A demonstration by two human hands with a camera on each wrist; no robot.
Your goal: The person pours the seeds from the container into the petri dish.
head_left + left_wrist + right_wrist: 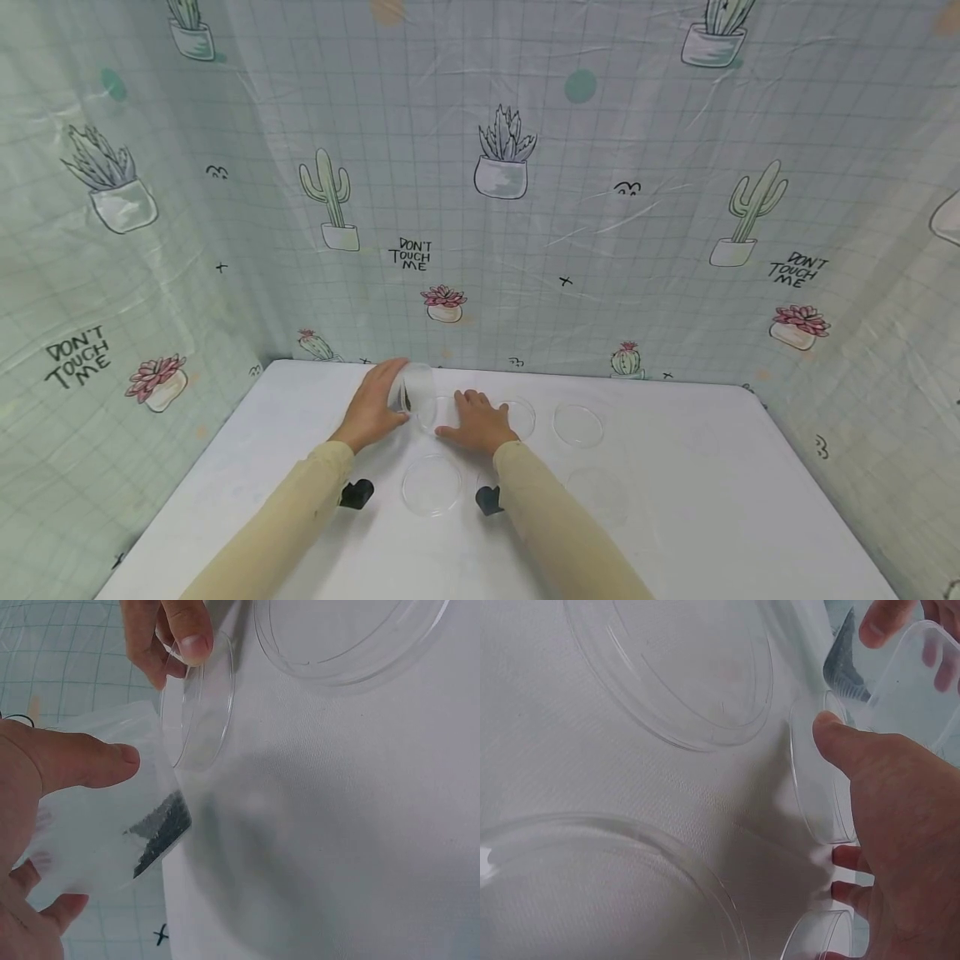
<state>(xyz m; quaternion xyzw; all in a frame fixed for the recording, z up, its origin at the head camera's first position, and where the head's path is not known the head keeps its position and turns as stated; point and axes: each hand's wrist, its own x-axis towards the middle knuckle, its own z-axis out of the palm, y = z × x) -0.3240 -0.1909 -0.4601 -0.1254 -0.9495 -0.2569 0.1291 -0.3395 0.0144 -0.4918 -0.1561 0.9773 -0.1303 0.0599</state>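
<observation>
My left hand (369, 408) holds a translucent plastic tub (422, 382) by its sides, tipped over toward the right. Black grains (166, 825) are gathered in the tub's lower corner in the left wrist view. Just right of the tub's mouth is a clear petri dish (206, 724) near the back of the table. My right hand (480, 422) grips that dish, its thumb (836, 739) on the rim and its fingers on the far side. The tub's mouth overlaps the dish in the head view.
More clear round dishes stand on the white table (712, 500): one dish (578, 426) right of my right hand, another dish (432, 486) nearer me, and a faint one (597, 495) at front right. A patterned curtain (540, 275) rises behind the table's back edge.
</observation>
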